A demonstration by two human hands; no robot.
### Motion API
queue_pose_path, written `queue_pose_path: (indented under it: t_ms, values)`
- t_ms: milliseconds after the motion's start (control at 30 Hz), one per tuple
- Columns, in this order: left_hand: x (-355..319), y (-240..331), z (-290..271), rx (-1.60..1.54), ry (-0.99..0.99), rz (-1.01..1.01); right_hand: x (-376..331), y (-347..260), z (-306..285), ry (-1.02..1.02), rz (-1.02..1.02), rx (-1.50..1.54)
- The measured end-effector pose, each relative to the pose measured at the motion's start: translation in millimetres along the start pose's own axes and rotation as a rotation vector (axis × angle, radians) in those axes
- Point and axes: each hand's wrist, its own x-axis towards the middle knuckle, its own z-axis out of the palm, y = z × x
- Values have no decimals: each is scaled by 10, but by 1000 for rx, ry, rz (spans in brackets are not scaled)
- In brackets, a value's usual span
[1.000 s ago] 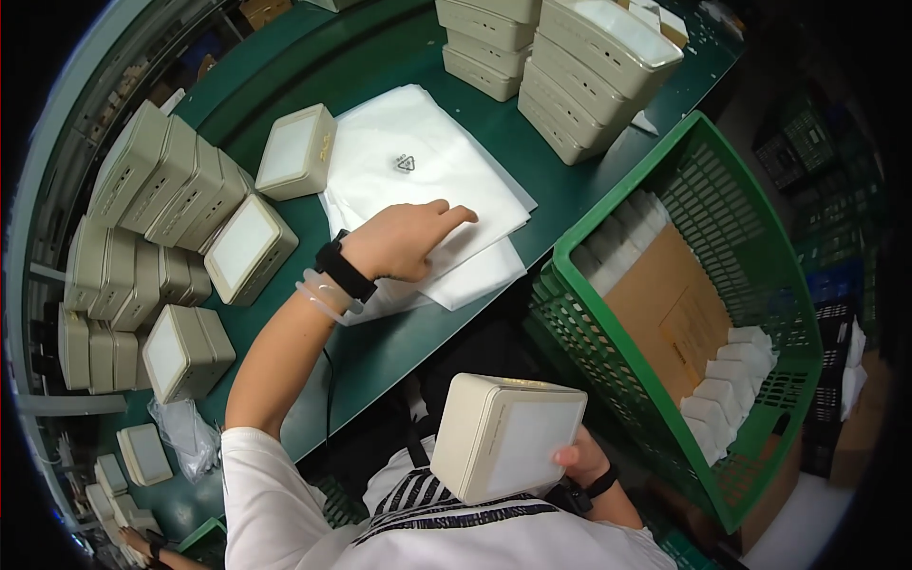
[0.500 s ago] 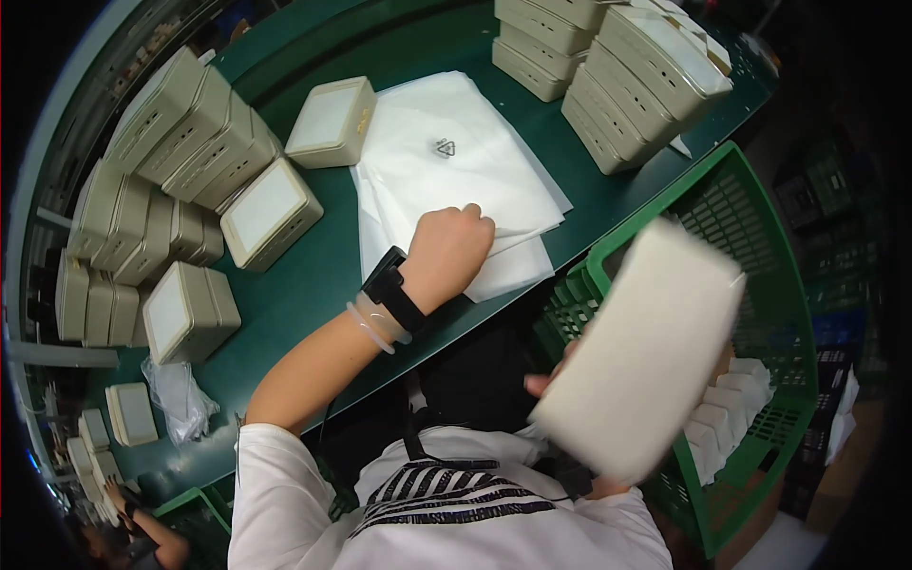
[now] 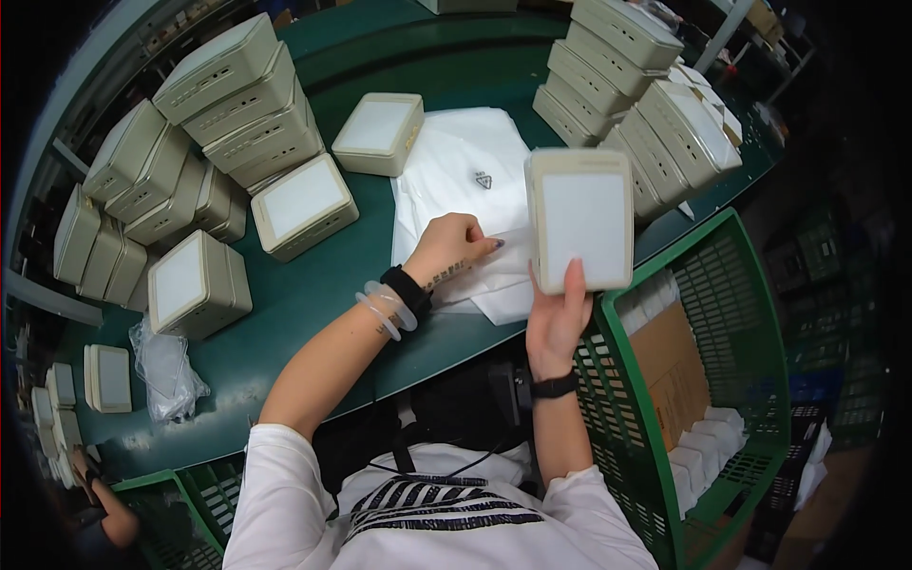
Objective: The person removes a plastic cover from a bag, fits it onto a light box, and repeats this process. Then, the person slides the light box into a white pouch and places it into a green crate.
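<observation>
My right hand [image 3: 557, 328] holds a beige box-shaped device [image 3: 585, 223] by its lower end, thumb on the white front panel. The device is tilted up over the right edge of a pile of white plastic bags [image 3: 456, 142]. My left hand [image 3: 448, 249] rests on that pile, thumb and fingertips pinched on the near edge of the top bag, which lifts a little there. Another beige device [image 3: 378, 135] lies on the far left corner of the bags. One more device [image 3: 304, 207] lies to the left of them.
Stacks of beige devices stand at the left [image 3: 249, 100] and far right [image 3: 617, 62] of the green table [image 3: 313, 370]. Crumpled clear plastic [image 3: 167, 370] lies near the left end. A green crate [image 3: 635, 418] with white-wrapped items stands at right. Another person's arm [image 3: 114, 513] shows lower left.
My right hand has swung the device from over the crate up and left to the bags, its white panel now showing. The left hand has gone from a fist to a pinch on the top bag.
</observation>
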Motion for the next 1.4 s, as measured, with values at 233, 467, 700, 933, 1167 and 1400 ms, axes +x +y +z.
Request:
queue_pose_path:
  t_ms: [233, 467, 700, 933, 1167, 1400]
  values:
    - [-73, 26, -168, -293, 46, -198, -507, -175, -311, -77, -114, -615]
    - [-88, 39, -233, -158, 123, -11, -473, -607, -328, -34, 490, -365]
    - [-186, -1, -175, -34, 301, 256, -369, -518, -168, 11, 658, -33]
    - [-383, 153, -63, 39, 459, 468, -490, -183, -180, 82, 385, -206]
    - [-431, 233, -34, 77, 486, 676, -392, -155, 149, 33, 400, -85]
    - [-502, 266, -62, 23, 581, 643, -493, 127, 21, -28, 94, -307]
